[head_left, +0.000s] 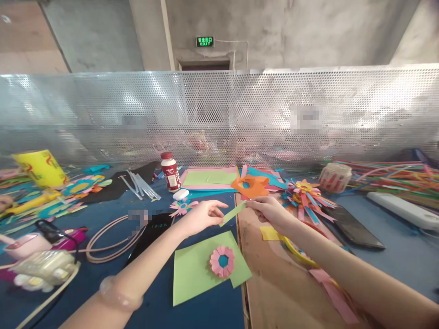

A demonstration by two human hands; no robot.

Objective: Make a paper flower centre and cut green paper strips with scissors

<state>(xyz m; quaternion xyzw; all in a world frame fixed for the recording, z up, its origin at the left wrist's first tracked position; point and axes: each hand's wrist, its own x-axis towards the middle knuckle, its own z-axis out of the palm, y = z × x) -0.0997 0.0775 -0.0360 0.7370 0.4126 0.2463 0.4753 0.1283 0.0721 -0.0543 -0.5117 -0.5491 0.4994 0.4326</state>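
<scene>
Biggest stuff first: our perforated metal screen runs along the back, and in front of it there's the blue desk, pretty crowded. Closest to us lies a light green paper sheet. Over it, our left hand is open, fingers loosely curled right by the strip's lower end; we can't tell if they're touching it. Our right hand has thumb and fingers pinched on the other end. The pink paper flower with the blue middle sits on the sheet. Smallest is the green paper strip itself, up in the air between our hands. We'd guess it's next to weightless, a bit springy, not slippery, but easy to crease or tear. Best hold is probably a light pinch at each end, flat across the width.
</scene>
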